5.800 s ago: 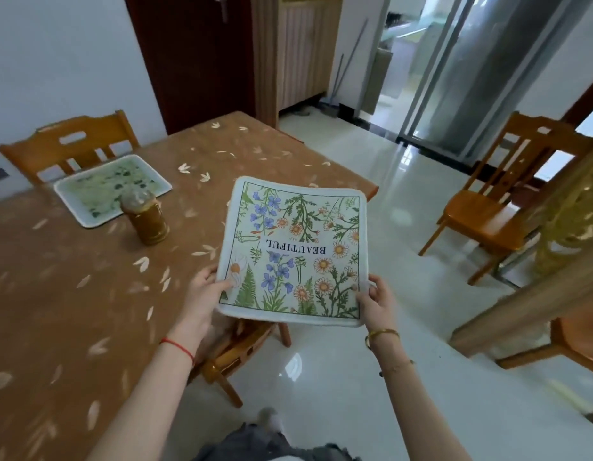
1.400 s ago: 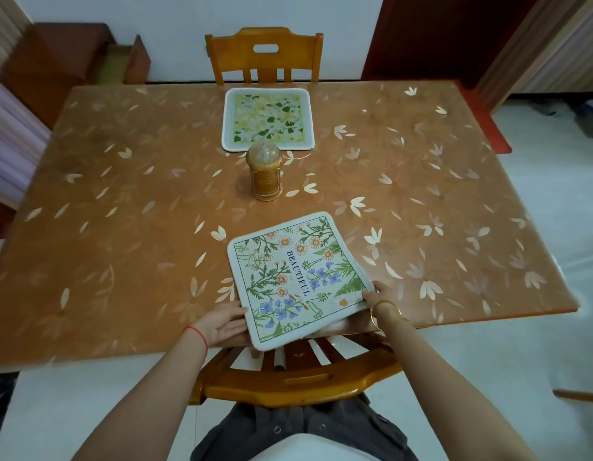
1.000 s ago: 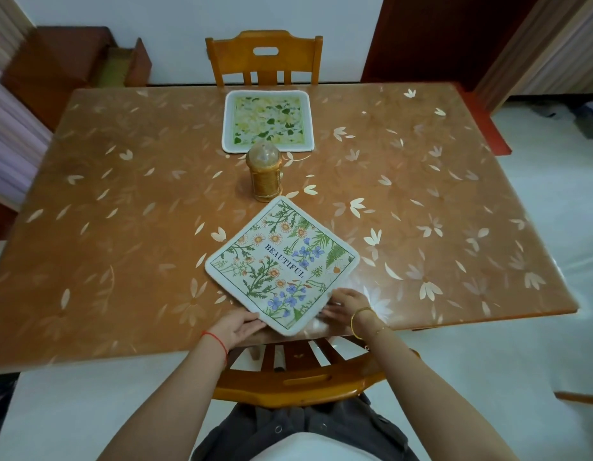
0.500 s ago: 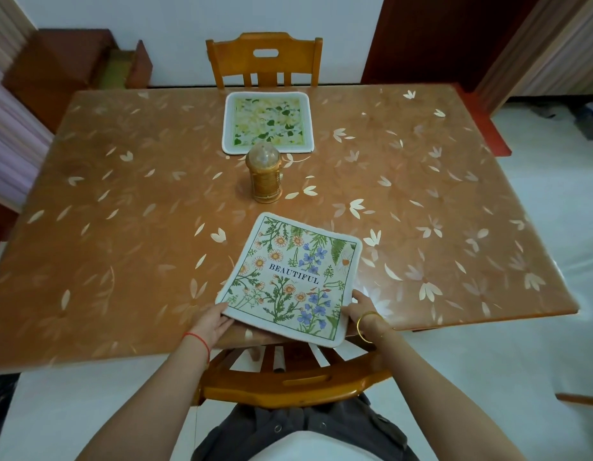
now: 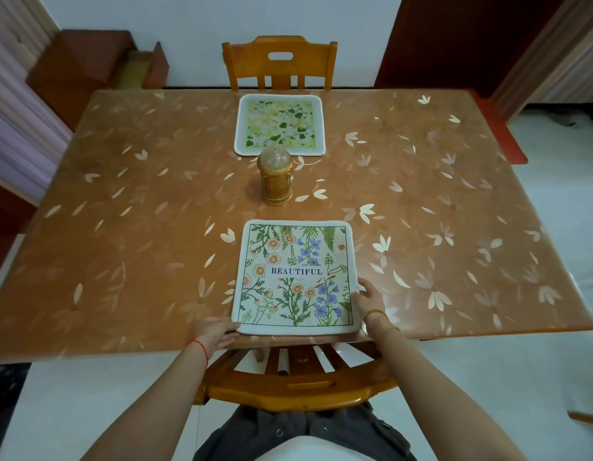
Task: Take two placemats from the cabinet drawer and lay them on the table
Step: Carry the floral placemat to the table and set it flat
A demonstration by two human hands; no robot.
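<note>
Cloth placemat [image 5: 293, 274], floral print with the word BEAUTIFUL reading upright toward me, lies flat on the table [image 5: 122, 227], squared to its near edge and directly in front of the near chair [image 5: 288, 390]. My left hand [image 5: 215, 332] rests at the mat's near-left corner, fingers held together and roughly straight, tips touching the border; whether any finger is under the cloth I cannot tell. My right hand [image 5: 368, 299] lies along the right border close to the near-right corner, fingers relaxed and slightly spread, tips on the edge. A second placemat [image 5: 280, 125], green and yellow leaf print, lies flat at the far edge before the far chair [image 5: 280, 61]. An amber jar [image 5: 277, 179] with a domed lid stands upright between the two mats, nearer the far one.
</note>
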